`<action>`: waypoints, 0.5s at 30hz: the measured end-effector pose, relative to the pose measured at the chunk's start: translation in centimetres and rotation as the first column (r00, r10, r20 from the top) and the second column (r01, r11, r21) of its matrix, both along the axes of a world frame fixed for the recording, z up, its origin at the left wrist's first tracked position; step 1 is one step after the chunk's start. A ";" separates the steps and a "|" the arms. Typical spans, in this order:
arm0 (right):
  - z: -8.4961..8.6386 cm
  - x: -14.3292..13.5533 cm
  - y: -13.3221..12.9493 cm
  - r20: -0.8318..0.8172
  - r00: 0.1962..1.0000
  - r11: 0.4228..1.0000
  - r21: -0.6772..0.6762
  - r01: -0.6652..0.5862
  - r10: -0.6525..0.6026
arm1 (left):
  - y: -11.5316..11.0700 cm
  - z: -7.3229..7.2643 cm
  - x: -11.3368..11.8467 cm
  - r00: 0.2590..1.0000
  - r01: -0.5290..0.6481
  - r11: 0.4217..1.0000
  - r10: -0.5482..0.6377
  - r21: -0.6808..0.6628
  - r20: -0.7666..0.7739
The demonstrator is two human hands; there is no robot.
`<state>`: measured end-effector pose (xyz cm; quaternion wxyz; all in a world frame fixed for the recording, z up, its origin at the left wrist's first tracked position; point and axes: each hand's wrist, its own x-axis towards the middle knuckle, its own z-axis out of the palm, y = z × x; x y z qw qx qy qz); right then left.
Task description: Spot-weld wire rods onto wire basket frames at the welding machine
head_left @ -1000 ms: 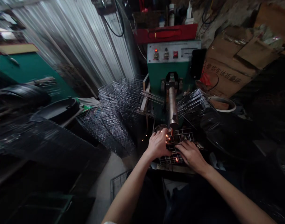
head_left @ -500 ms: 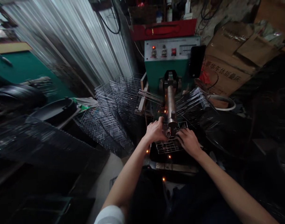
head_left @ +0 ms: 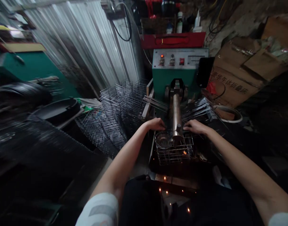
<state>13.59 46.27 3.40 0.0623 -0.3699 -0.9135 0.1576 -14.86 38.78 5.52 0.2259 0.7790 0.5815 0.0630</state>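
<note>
A small wire basket (head_left: 188,147) sits under the round metal arm (head_left: 176,110) of a green welding machine (head_left: 160,78). My left hand (head_left: 156,124) is closed at the basket's far left edge, its fingers bent inward. On the other side of the arm, my right hand (head_left: 195,126) pinches at the far right edge, with the fingertips partly lost in shadow. A ring-shaped wire part (head_left: 163,140) shows at the basket's left side, close to the arm's tip. A bright glow lies on the basket's right side, and sparks fall below it.
Stacked wire grids (head_left: 113,110) stand left of the machine. Loose metal wires (head_left: 198,108) lie to its right, near a round white-rimmed tub (head_left: 238,116). A phone (head_left: 205,72) hangs at the control panel (head_left: 180,58). A cardboard box (head_left: 238,73) stands behind at right.
Both hands have moved from the basket's near part beside the arm tip to its far edges, further apart. The basket shows more fully. More sparks fall, and the view has tilted up slightly.
</note>
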 end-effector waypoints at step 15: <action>-3.7 4.6 2.3 -0.191 0.962 0.966 -0.208 0.154 -0.194 | -12.5 -5.5 3.1 0.696 -0.643 0.729 0.430 0.234 0.576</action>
